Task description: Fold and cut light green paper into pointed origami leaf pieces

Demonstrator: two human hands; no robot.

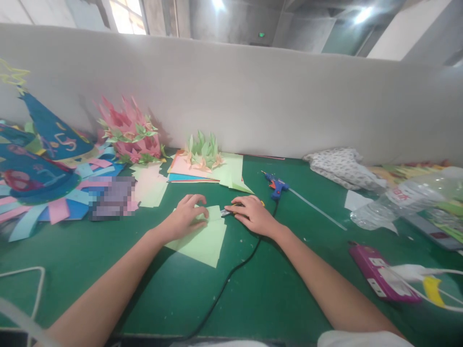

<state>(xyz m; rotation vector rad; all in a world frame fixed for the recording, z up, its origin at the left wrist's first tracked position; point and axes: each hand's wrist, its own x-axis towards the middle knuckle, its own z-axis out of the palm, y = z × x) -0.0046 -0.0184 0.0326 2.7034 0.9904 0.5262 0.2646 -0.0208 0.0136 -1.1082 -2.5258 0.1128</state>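
Observation:
Light green paper sheets (202, 246) lie in a loose stack on the green table. My left hand (188, 217) rests over the stack's upper left, fingers curved and thumb apart, with nothing gripped. Just right of the paper, my right hand (253, 214) is closed over a small yellow tool with a metal end (225, 212). The metal end points left, touching or nearly touching the paper's edge. My fingers cover most of the tool, so its exact kind is hidden.
Behind my hands, a green paper crown (204, 152) stands on coloured sheets (233, 168). A blue glue gun (277, 187) lies back right, its black cord (231, 274) running forward. Pink crowns (132, 130) and blue cone hats (54, 127) stand left; a plastic bottle (401, 200) and purple power strip (379, 274) lie right.

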